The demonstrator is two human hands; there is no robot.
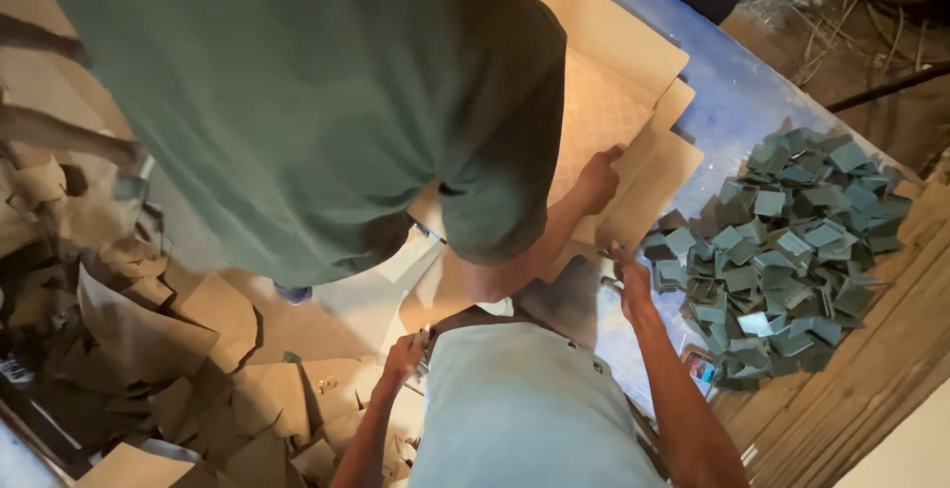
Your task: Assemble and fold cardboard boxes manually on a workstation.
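From the head camera I look straight down. My left arm runs up from the bottom edge, bent at the elbow, and my left hand (404, 354) sits curled around something small near the cardboard scraps (198, 349); I cannot tell what it grips or how tightly. My right arm stretches up and forward along the right side, and my right hand (633, 275) is closed, fingers pinching the near edge of the stack of brown cardboard sheets (633, 102), which lies on the blue table (742, 92) just left of the pile of green squares (792, 250). A grey cloth (515, 409) hangs below me between my arms.

A co-worker in a green shirt (297, 102) leans over the table from the left, filling the top of the view. The co-worker's hand (597, 176) presses flat-fisted on the same sheets, just above my right hand. Torn brown scraps litter the floor at the lower left, well apart from the table.
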